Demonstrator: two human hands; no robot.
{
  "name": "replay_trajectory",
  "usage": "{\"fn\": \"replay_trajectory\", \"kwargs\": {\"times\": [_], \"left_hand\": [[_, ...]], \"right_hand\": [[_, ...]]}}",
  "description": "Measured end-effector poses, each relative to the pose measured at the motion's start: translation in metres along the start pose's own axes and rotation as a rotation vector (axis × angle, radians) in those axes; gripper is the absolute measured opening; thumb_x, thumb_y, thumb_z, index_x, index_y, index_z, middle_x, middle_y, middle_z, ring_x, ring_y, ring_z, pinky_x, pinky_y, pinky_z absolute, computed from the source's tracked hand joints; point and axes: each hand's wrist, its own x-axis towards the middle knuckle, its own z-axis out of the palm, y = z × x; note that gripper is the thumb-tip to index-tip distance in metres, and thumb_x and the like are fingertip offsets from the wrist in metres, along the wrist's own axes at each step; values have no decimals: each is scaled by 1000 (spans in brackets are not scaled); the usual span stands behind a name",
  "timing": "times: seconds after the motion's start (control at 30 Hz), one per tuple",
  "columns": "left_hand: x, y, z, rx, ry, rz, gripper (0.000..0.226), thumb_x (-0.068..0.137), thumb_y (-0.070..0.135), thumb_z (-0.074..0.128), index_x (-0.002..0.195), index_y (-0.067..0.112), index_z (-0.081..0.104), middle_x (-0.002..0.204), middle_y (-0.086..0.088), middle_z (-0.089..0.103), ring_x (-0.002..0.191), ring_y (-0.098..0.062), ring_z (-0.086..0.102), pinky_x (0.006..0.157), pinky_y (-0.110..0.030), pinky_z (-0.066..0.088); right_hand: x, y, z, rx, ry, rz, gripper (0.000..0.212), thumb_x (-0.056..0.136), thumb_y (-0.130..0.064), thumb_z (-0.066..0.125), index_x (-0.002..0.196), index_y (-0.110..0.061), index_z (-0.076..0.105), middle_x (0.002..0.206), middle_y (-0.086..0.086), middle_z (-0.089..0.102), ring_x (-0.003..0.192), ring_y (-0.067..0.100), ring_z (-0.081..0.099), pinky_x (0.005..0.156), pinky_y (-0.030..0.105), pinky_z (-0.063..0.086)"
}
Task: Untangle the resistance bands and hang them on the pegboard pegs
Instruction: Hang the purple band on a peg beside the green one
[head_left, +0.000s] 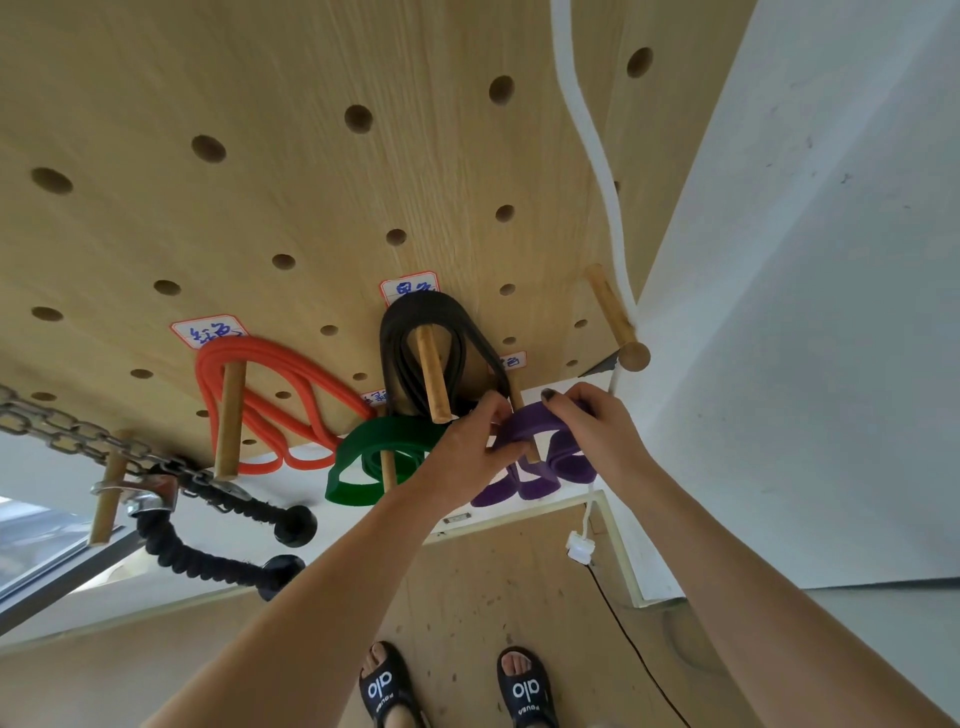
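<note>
On its peg low on the pegboard (311, 197), the purple band (524, 431) hangs bunched up, right between both hands. The left hand (462, 452) pinches its left side and the right hand (587, 421) holds its top. The peg sticks out toward the person. Green band (374, 457) hangs just beside it.
</note>
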Motion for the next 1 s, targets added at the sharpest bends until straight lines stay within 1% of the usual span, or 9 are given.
{"fn": "replay_trajectory", "kwargs": {"times": [0.1, 0.17, 0.27, 0.37, 0.47, 0.53, 0.6, 0.7, 1.0], "left_hand": [[1, 2, -5, -33, 6, 43, 23, 96, 17, 69, 111, 19, 52, 109, 3, 70, 111, -8, 66, 90, -11, 46], [3, 2, -8, -75, 15, 46, 22, 96, 15, 69, 112, 16, 53, 109, 1, 70, 111, -9, 66, 92, -12, 49], [6, 0, -10, -82, 2, 11, 24, 95, 16, 70, 111, 19, 52, 111, 1, 70, 112, -10, 65, 94, -19, 50], [5, -7, -12, -30, -14, -21, 28, 94, 19, 72, 112, 21, 50, 113, 4, 68, 116, -9, 64, 96, -24, 52], [-2, -14, -16, 149, -67, -18, 29, 95, 32, 68, 113, 30, 45, 118, 8, 66, 112, -11, 65, 96, -34, 56], [-7, -14, -19, 339, -101, 3, 28, 97, 37, 64, 115, 31, 42, 110, 3, 70, 96, -16, 70, 85, -35, 59], [-11, -13, -22, 513, -140, 11, 28, 98, 34, 62, 116, 22, 44, 98, -1, 70, 82, -20, 70, 75, -35, 60], [-13, -14, -22, 698, -242, -27, 28, 98, 33, 61, 116, 17, 48, 100, -2, 68, 86, -24, 69, 76, -40, 60], [-11, -3, -13, 975, -328, -110, 32, 100, 31, 54, 126, 14, 45, 103, -5, 60, 95, -27, 66, 81, -40, 58]], "right_hand": [[-1, -3, 3, 30, 29, 3, 35, 93, -36, 69, 86, -4, 58, 77, 19, 62, 69, 24, 59, 72, 32, 48], [1, -4, 5, 53, 45, 8, 35, 92, -35, 70, 89, -2, 59, 81, 23, 63, 71, 25, 58, 71, 32, 47], [4, -5, 9, 57, 40, 14, 26, 91, -32, 71, 84, -10, 59, 86, 21, 67, 81, 33, 65, 75, 32, 49], [5, -6, 12, 63, 22, 18, 22, 92, -30, 70, 83, -14, 59, 84, 14, 69, 82, 28, 68, 75, 29, 51], [5, -8, 13, 72, 0, 28, 20, 91, -27, 71, 84, -14, 58, 78, 3, 68, 76, 15, 66, 67, 20, 48], [4, -9, 12, 78, -13, 29, 17, 91, -23, 71, 85, -13, 58, 80, 1, 69, 77, 15, 67, 64, 15, 49], [4, -11, 12, 107, -17, 36, 16, 91, -20, 70, 84, -13, 58, 80, 2, 69, 75, 15, 68, 62, 14, 49], [3, -13, 11, 134, -24, 50, 17, 91, -21, 70, 82, -14, 57, 80, 3, 71, 78, 20, 70, 67, 21, 49], [5, -11, 16, 151, 13, 48, 19, 89, -22, 72, 80, -12, 58, 82, 11, 72, 81, 32, 72, 73, 30, 54]]}}
